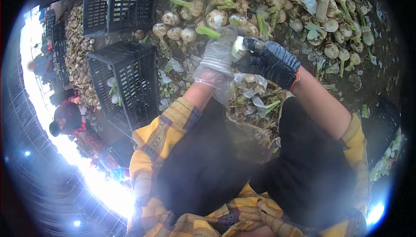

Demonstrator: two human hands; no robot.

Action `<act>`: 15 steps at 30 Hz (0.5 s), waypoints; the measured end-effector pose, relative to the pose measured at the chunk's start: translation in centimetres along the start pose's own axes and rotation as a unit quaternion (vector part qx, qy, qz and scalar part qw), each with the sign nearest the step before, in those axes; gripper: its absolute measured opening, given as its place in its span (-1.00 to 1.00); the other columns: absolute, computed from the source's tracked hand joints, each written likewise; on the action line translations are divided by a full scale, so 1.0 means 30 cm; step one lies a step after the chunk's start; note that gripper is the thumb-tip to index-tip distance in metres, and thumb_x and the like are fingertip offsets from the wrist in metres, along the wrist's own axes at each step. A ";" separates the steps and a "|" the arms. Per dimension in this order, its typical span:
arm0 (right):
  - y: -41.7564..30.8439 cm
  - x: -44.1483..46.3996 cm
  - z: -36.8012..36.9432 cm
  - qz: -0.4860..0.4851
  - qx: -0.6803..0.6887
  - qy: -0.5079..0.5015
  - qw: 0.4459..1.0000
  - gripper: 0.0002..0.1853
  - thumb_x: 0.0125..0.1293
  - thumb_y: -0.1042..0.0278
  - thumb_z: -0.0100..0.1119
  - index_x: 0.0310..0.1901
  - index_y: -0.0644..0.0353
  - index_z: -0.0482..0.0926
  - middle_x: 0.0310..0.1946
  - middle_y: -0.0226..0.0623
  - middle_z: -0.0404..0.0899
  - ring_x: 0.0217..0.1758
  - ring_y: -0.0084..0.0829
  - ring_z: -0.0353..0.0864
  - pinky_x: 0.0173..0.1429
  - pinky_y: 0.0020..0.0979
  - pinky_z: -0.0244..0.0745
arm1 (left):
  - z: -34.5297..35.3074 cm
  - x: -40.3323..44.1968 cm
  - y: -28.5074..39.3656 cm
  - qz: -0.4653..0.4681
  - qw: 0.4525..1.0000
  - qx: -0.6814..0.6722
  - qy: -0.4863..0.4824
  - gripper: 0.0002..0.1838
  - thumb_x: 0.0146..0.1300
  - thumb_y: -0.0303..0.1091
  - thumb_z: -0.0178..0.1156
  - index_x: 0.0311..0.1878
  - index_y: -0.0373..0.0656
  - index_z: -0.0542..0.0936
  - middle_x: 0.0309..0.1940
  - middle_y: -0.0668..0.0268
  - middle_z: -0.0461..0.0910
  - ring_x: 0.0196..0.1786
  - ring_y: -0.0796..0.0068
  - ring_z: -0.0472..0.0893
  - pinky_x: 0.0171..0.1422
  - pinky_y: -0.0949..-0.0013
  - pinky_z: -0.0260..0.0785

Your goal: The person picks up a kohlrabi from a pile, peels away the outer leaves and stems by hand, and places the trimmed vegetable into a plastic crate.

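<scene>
My left hand [219, 55], in a pale grey glove with clear plastic over the wrist, is closed around a peeled white onion [238, 49]. A green stem [208, 32] sticks out on the left side of that hand. Right beside the onion is my right hand [277, 61], in a dark grey glove with an orange cuff. Its fingers are curled round a small tool with a bit of metal [259, 45] showing; most of the tool is hidden. Just beyond both hands lies a heap of soil-stained onions [216, 18], several with green stems.
Black plastic crates [123, 59] stand at the left, one with onions inside. Peeled skins and leaf scraps [260, 103] cover the ground between my knees. Another onion pile [78, 51] stretches along the far left, where a person [69, 118] in a cap works.
</scene>
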State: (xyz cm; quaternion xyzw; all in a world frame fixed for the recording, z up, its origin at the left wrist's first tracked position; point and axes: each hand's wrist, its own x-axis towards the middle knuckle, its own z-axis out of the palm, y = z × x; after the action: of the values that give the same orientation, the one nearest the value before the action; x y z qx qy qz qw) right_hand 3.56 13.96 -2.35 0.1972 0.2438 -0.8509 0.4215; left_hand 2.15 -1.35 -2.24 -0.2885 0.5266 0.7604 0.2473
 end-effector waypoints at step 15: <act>-0.012 -0.013 0.035 -0.324 -0.611 0.080 0.718 -0.56 0.02 0.39 0.19 0.01 0.19 0.47 -0.27 -0.13 0.53 -0.15 -0.25 0.55 0.03 -0.36 0.44 | 0.006 0.006 0.031 -0.125 0.990 -0.002 0.059 -0.68 0.26 -0.04 0.01 -0.22 -0.11 0.51 -0.46 0.35 0.58 -0.52 0.53 0.55 -0.58 0.47 0.40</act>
State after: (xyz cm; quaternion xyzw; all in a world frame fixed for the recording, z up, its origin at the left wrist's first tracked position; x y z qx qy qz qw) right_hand 3.35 13.78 -1.19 -0.1267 0.7924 -0.5829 0.1275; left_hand 1.35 -1.46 -1.69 -0.3968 0.4984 0.7066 0.3080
